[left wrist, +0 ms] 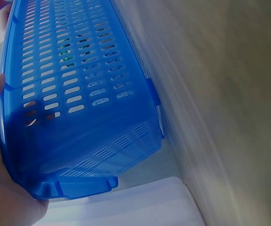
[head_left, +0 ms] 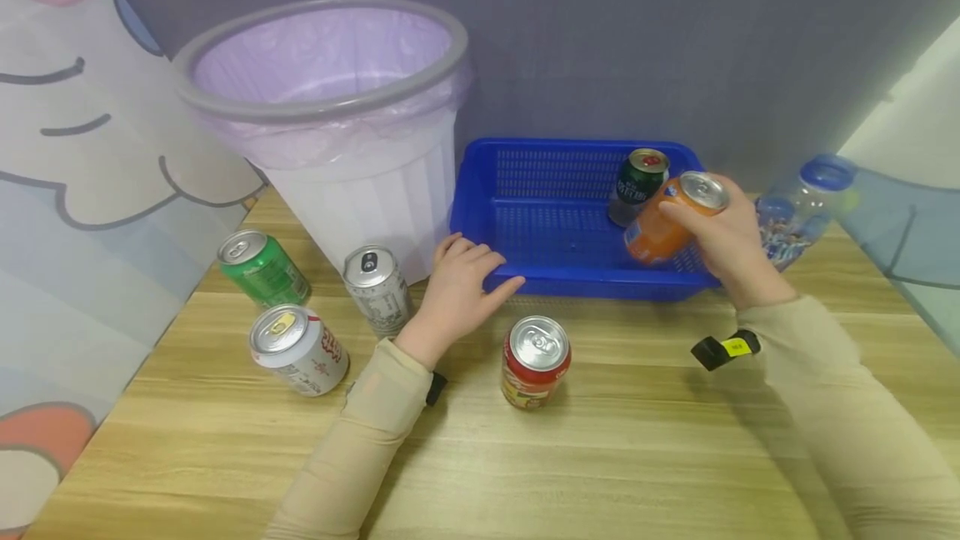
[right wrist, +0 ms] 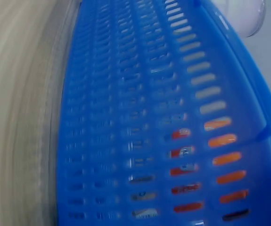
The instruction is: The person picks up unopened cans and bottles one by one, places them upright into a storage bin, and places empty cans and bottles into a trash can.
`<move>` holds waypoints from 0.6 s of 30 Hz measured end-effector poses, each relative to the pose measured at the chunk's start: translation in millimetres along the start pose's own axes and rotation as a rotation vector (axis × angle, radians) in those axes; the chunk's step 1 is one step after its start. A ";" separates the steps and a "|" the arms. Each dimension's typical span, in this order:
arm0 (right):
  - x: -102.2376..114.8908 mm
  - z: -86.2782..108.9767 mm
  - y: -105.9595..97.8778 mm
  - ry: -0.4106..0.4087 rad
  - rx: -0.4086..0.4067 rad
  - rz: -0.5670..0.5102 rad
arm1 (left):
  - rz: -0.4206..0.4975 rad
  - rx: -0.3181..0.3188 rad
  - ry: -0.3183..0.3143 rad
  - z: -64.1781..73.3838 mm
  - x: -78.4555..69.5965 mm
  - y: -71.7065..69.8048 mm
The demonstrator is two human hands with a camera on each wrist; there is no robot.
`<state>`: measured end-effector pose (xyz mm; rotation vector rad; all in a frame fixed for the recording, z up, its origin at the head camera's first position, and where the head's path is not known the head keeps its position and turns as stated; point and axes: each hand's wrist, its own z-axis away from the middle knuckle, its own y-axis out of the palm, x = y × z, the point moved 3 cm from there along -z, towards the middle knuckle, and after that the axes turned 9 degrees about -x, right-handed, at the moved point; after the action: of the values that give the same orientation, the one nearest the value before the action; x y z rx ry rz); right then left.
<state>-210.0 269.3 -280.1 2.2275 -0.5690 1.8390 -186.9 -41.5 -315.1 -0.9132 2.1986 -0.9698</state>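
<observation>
My right hand (head_left: 731,232) grips an orange soda can (head_left: 660,227), tilted, at the right end of a blue plastic basket (head_left: 585,283). Close beside it in the basket stands a dark green can (head_left: 636,187). My left hand (head_left: 463,290) holds the basket's near left corner, its thumb along the front rim. In the left wrist view, part of that hand (left wrist: 8,197) overlaps the blue rim. Through the slots of the basket wall (right wrist: 126,108) in the right wrist view, orange shows; the right hand is mostly out of that view.
A red can (head_left: 534,365) stands in front of the basket. To the left are a silver-grey can (head_left: 378,294), a white can (head_left: 303,357) and a bright green can (head_left: 266,273). A lined white bin (head_left: 360,182) rises behind them. A blue-lidded clear jar (head_left: 798,211) stands right of the basket.
</observation>
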 end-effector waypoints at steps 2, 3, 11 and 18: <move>-1.8 -3.0 -1.7 -0.001 0.006 0.097 | 0.000 -0.001 0.001 -0.1 -0.1 0.1; -2.7 -4.6 -2.2 -0.004 0.013 0.150 | 0.000 0.000 0.001 0.0 -0.1 0.3; -5.2 -10.1 0.1 -0.043 0.093 0.430 | -0.001 0.000 -0.001 -0.8 -0.9 0.0; -4.2 -9.0 5.1 -0.075 0.148 0.592 | -0.008 0.007 -0.003 -0.5 -0.4 -0.5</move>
<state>-220.9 268.9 -282.8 2.4065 -1.2560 2.1136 -186.8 -41.3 -314.3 -0.9200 2.1896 -0.9792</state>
